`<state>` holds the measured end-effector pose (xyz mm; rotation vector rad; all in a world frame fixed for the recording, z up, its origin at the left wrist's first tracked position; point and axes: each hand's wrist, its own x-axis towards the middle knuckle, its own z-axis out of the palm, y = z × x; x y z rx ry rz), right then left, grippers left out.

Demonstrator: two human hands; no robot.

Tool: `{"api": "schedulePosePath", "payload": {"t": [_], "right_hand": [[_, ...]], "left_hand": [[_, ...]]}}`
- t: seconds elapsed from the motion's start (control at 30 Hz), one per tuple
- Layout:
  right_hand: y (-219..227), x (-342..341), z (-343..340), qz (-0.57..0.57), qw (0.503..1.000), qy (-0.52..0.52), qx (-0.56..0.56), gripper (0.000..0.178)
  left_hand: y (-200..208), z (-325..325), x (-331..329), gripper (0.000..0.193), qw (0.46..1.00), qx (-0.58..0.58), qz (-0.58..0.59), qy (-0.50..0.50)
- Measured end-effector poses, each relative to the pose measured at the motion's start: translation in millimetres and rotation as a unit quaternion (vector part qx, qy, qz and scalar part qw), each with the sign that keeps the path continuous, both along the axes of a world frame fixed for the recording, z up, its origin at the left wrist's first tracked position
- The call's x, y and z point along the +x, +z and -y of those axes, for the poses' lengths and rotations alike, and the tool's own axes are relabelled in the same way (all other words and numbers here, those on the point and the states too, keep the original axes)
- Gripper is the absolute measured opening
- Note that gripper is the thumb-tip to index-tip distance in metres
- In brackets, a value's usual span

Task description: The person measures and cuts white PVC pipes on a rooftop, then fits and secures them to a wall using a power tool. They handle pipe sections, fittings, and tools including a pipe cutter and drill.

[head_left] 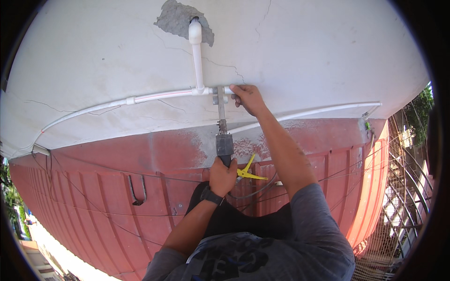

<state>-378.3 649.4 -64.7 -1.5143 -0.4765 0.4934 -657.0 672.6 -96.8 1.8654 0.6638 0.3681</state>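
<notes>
My left hand point(222, 177), a dark watch on its wrist, is closed round the handle of a pipe fusion welder point(224, 144). The welder points up the wall, and its flat metal heating plate point(221, 110) stands at the end of a white pipe point(168, 95) that runs in from the left. On the plate's other side, my right hand point(247, 99) pinches a short white pipe piece point(228, 90) against it. The fingers partly cover that piece. Beside my left hand sits a yellow two-armed tool point(251, 172); its lower part is hidden.
A vertical white pipe point(198, 61) drops from a chipped wall patch point(176, 18) to a tee. Another white pipe point(304, 113) slants to the right. Below lies red ribbed metal sheeting point(108, 196) with loose cables point(108, 213) across it. Metal bars point(403, 187) stand at far right.
</notes>
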Motion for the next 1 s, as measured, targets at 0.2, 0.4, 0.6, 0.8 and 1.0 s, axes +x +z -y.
{"api": "schedulePosePath", "payload": {"t": [0.2,0.4,0.6,0.8,1.0], "right_hand": [[-2.3,-3.5,-4.7,-0.025,0.999,-0.011,0.019,0.043],[5.6,-9.1,-4.2,-0.017,1.000,-0.024,-0.004,0.048],[13.5,-12.9,-3.5,0.027,0.998,-0.021,-0.052,0.055],[10.5,-6.6,-3.8,0.028,0.995,-0.021,-0.095,0.060],[10.0,-4.4,-7.0,0.034,0.995,-0.011,-0.098,0.063]], "left_hand": [[-2.6,0.0,0.6,0.042,1.000,0.006,-0.004,0.007],[-3.8,-0.3,0.2,0.040,1.000,0.000,0.004,0.010],[-2.9,-0.5,-1.1,0.038,1.000,-0.005,0.018,0.021],[-3.9,-3.9,-0.9,0.042,1.000,0.012,-0.001,0.009],[-4.3,-6.4,-2.9,0.040,1.000,-0.002,0.014,0.005]]}}
